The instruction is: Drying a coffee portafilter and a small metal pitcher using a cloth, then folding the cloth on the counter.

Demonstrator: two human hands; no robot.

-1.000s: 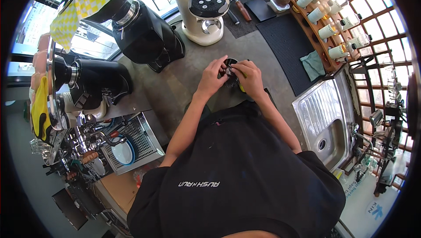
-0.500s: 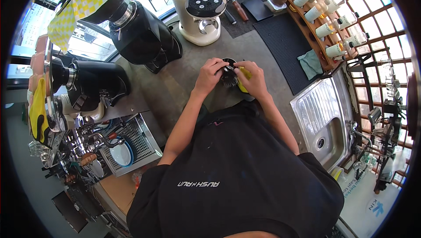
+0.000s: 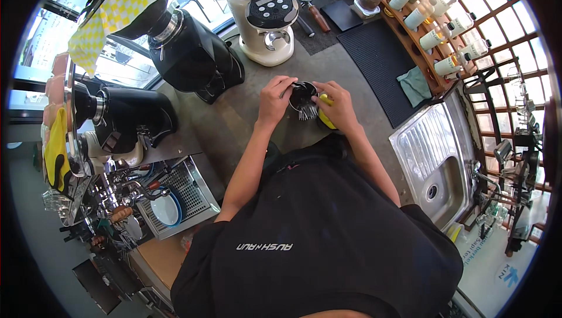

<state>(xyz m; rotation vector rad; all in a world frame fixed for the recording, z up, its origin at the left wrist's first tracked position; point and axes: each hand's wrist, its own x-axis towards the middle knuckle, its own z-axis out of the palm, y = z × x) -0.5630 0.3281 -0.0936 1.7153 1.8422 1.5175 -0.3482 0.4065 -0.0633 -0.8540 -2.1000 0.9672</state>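
Observation:
Both my hands are at a dark round container [image 3: 297,96] on the grey counter, in the middle of the head view. Slim silver utensils [image 3: 307,113] with fork-like ends fan out at its near side. My left hand [image 3: 274,100] is closed at the container's left, pinching a thin metal utensil [image 3: 285,92]. On the opposite side my right hand [image 3: 338,106] has its fingers bent together at the rim; what they grip is too small to make out. Partly covered by the right hand is a yellow object [image 3: 327,120] of unclear kind.
A cream coffee grinder [image 3: 266,43] and black grinders [image 3: 190,54] stand at far left. Beyond my hands lie a portafilter [image 3: 316,13] and a black ribbed mat [image 3: 374,66]. Rightward are a bottle rack [image 3: 413,40], a green cloth [image 3: 414,88] and a steel sink [image 3: 430,160].
My hands have moved slightly apart from the metal piece they were both touching. The container's opening and the utensils show more clearly now. The whole view has shifted a little.

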